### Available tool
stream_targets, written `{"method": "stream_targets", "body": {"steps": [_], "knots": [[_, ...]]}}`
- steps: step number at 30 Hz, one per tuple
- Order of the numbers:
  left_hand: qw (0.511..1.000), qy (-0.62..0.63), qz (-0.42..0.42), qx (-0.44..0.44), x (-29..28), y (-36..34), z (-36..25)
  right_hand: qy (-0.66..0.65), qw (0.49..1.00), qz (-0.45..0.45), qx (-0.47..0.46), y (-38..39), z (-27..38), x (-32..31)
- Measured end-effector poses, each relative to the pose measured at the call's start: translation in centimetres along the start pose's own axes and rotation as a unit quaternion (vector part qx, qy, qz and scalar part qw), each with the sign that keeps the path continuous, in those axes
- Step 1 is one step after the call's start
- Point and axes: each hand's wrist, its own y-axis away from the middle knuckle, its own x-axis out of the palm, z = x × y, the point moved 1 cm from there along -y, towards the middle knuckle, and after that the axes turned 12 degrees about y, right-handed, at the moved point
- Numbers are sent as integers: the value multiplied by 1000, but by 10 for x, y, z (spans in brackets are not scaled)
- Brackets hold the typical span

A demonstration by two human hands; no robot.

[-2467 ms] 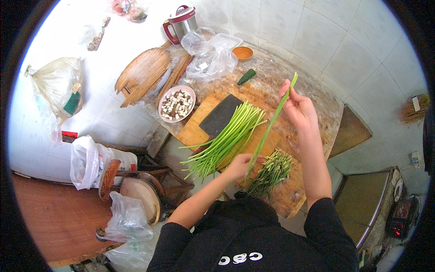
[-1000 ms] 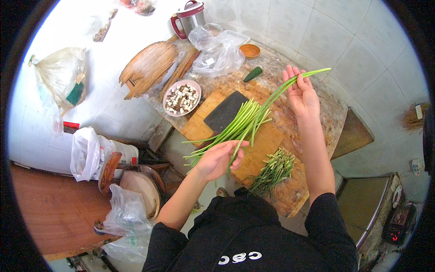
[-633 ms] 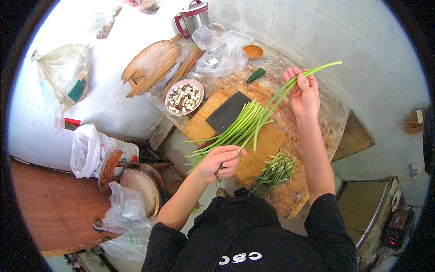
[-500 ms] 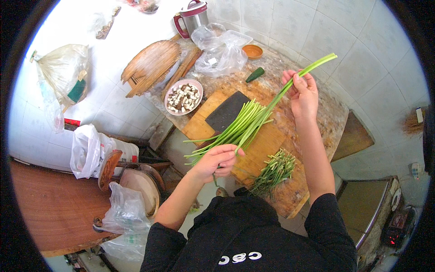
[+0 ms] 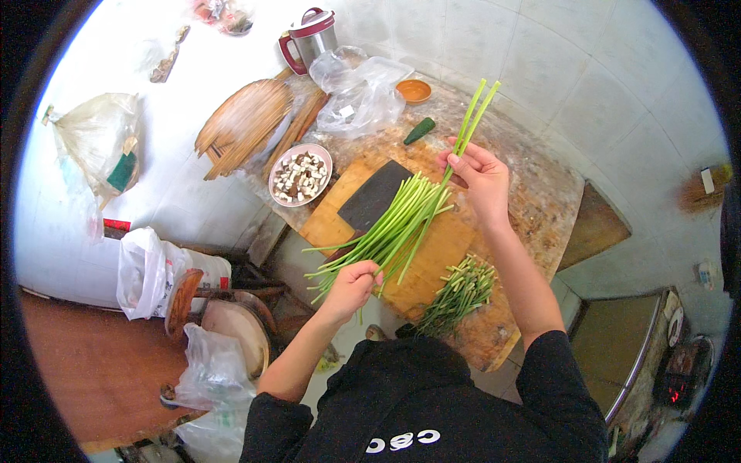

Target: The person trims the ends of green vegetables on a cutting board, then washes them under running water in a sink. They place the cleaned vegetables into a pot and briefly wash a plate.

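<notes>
A bundle of long green garlic scapes (image 5: 397, 216) lies across the wooden cutting board (image 5: 455, 235), over a cleaver (image 5: 374, 195) whose dark blade shows in part. My right hand (image 5: 482, 176) pinches a few scapes near their pale ends, which point up and away from me. At the thin lower ends, my left hand (image 5: 353, 288) is closed, with a green tail hanging below it; the exact grip is partly hidden. Nearer me on the board sits a pile of short cut scape pieces (image 5: 461, 292).
Beyond the board are a bowl of diced mushrooms (image 5: 301, 176), a dark green vegetable piece (image 5: 419, 130), an orange dish (image 5: 414, 91), plastic bags (image 5: 359, 92) and a soymilk maker (image 5: 311, 40). A brown round table (image 5: 100, 355) stands at left.
My right hand has moved left with its scapes, which now stand more upright in view. My left hand has shifted slightly left and down. The whole view has shifted a little.
</notes>
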Motion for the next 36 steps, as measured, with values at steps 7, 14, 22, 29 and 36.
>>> {"method": "stream_targets", "body": {"steps": [7, 14, 22, 29, 36], "knots": [[999, -10, -19, -49, 2, -11, 18, -9, 986, -144, -84, -19, 11, -34], [988, -36, 125, -83, 59, -59, 93, -24, 991, -109, -75, -22, 16, -52], [767, -536, 106, 335, 127, -74, 113, 54, 998, -42, -6, -6, -3, -27], [825, -353, 11, 440, 98, -15, -26, 234, 961, 17, -145, 24, -11, -5], [806, -264, -126, 514, 75, 8, -123, 281, 925, 97, -237, 46, 4, 29]]}}
